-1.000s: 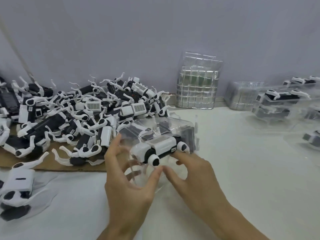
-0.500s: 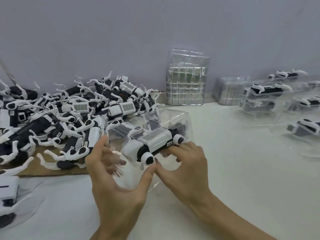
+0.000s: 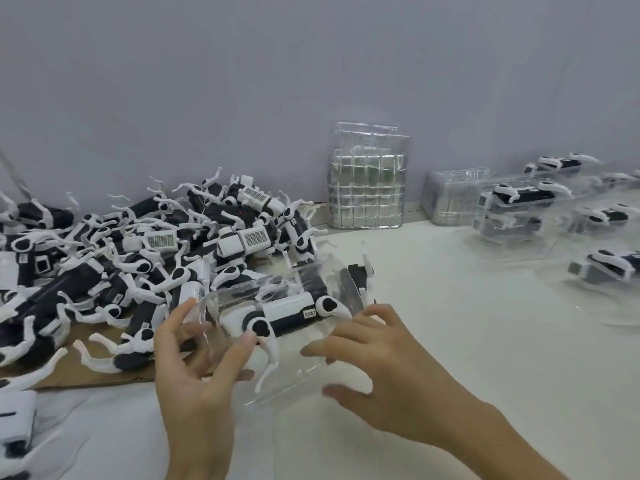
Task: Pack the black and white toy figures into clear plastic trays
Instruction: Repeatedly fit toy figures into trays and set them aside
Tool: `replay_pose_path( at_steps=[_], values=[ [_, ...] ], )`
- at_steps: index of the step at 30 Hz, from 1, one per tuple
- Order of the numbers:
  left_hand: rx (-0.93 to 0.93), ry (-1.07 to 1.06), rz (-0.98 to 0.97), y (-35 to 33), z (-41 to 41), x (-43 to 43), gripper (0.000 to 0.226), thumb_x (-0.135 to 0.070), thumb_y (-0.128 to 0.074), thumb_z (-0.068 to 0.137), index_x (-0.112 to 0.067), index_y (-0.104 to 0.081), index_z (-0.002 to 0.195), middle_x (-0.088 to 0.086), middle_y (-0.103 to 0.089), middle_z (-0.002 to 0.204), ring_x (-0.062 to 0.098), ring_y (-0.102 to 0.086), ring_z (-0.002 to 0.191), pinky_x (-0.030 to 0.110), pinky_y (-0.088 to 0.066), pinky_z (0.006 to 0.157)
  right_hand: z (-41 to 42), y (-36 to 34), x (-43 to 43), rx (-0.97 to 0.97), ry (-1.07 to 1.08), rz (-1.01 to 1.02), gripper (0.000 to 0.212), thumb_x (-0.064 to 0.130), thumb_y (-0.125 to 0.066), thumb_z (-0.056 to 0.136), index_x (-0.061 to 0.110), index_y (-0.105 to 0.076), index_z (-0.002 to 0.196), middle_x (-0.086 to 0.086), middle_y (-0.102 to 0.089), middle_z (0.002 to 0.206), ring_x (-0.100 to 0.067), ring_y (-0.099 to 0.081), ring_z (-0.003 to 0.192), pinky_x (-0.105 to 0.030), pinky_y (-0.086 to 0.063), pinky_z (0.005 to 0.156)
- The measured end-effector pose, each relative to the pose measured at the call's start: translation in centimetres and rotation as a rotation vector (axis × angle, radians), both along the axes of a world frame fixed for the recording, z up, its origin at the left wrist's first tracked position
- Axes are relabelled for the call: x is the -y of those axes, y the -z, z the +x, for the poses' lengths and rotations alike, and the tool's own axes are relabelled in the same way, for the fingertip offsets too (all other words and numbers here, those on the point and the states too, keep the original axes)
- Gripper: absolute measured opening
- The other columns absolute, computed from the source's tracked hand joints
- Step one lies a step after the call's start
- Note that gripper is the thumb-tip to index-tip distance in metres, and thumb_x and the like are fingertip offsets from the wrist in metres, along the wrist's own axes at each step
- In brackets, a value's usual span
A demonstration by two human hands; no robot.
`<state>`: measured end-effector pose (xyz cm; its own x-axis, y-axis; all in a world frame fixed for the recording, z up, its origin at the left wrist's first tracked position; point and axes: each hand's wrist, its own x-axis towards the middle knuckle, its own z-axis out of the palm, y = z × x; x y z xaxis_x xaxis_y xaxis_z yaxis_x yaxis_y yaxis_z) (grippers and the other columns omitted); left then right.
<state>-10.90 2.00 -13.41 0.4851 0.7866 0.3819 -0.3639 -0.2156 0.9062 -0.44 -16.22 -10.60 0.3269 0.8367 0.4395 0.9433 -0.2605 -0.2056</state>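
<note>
Near the table's [image 3: 450, 341] front edge, between both hands: tray [image 3: 298, 382] with one figure [image 3: 287, 311] lying lengthwise in it, one white leg hanging over the near side. Left hand [image 3: 194, 368] pinching the tray's left end, thumb in front, fingers seen through the plastic behind. Right hand [image 3: 377, 372] spread and relaxed at the right rim, holding nothing; half a second ago curled against the figure, pressing it in. Judged from that release: figure seated, or nearly, with the dangling leg perhaps wanting a tuck. Next, probably, off to the packed trays [image 3: 512, 209] at the right edge, then another from the pile [image 3: 138, 265] on cardboard [image 3: 69, 375] at the left. Spare trays [image 3: 367, 188] stacked at the back edge.
</note>
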Motion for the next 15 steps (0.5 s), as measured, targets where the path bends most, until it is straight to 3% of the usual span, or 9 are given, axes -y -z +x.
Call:
replay_pose_path(
  at_steps=[3,5,6,8,10,12,15],
  values=[
    [0.070,-0.007,-0.069,-0.6,-0.3,-0.2,0.049,-0.024,-0.077,0.072,-0.044,-0.060,0.114,0.009,-0.059,0.113,0.012,-0.063,0.067,0.027,-0.057,0.057,-1.5,-0.6,0.0,0.172,-0.037,0.162,0.033,0.014,-0.075,0.080,0.031,-0.072,0.108,0.010,-0.054,0.086,-0.009,-0.049,0.083,-0.036,-0.039,0.090],
    [0.030,0.027,-0.047,-1.2,0.3,-0.1,0.040,-0.014,-0.066,0.087,-0.048,-0.062,0.107,-0.017,-0.067,0.101,0.016,-0.062,0.078,0.030,-0.056,0.064,-2.1,-1.3,1.3,0.258,-0.022,0.229,0.040,0.008,-0.075,0.073,0.033,-0.073,0.104,0.010,-0.051,0.084,-0.008,-0.046,0.082,-0.035,-0.038,0.088],
    [-0.034,0.058,-0.035,-1.6,1.2,-0.2,0.046,-0.005,-0.058,0.093,-0.050,-0.063,0.102,-0.024,-0.068,0.097,0.019,-0.062,0.085,0.034,-0.055,0.070,-2.2,-1.4,2.4,0.279,-0.007,0.230,0.041,0.007,-0.075,0.071,0.035,-0.073,0.102,0.010,-0.050,0.083,-0.007,-0.045,0.082,-0.034,-0.038,0.088],
    [-0.171,0.183,-0.081,-2.0,2.4,-0.1,0.045,0.001,-0.046,0.100,-0.039,-0.064,0.108,-0.018,-0.067,0.112,0.026,-0.061,0.106,0.041,-0.051,0.085,-2.4,-1.7,4.9,0.245,0.021,0.208,0.039,0.009,-0.071,0.074,0.038,-0.072,0.100,0.012,-0.048,0.081,-0.002,-0.042,0.079,-0.030,-0.037,0.087],
    [-0.267,0.283,-0.036,-1.2,2.2,0.3,0.023,-0.023,-0.049,0.103,-0.030,-0.057,0.123,-0.013,-0.055,0.136,0.016,-0.053,0.127,0.040,-0.044,0.102,-2.4,-1.5,7.4,0.159,0.065,0.118,0.034,0.017,-0.063,0.075,0.041,-0.072,0.097,0.015,-0.049,0.079,0.002,-0.039,0.078,-0.026,-0.035,0.085],
    [-0.292,0.282,0.127,-0.1,0.9,1.2,0.037,-0.055,-0.047,0.091,-0.044,-0.056,0.125,-0.024,-0.051,0.138,-0.003,-0.053,0.122,0.031,-0.041,0.099,-2.1,-1.0,9.2,0.076,0.147,-0.011,0.034,0.027,-0.056,0.068,0.042,-0.072,0.093,0.020,-0.053,0.079,0.007,-0.043,0.079,-0.024,-0.035,0.083],
    [-0.316,0.277,0.164,0.5,-0.1,1.6,0.034,-0.057,-0.046,0.086,-0.053,-0.057,0.119,-0.025,-0.051,0.135,-0.008,-0.056,0.115,0.030,-0.042,0.095,-1.5,-0.3,11.2,0.030,0.324,-0.037,0.040,0.026,-0.047,0.063,0.040,-0.069,0.093,0.024,-0.058,0.083,0.008,-0.047,0.085,-0.029,-0.037,0.082]
  ],
)
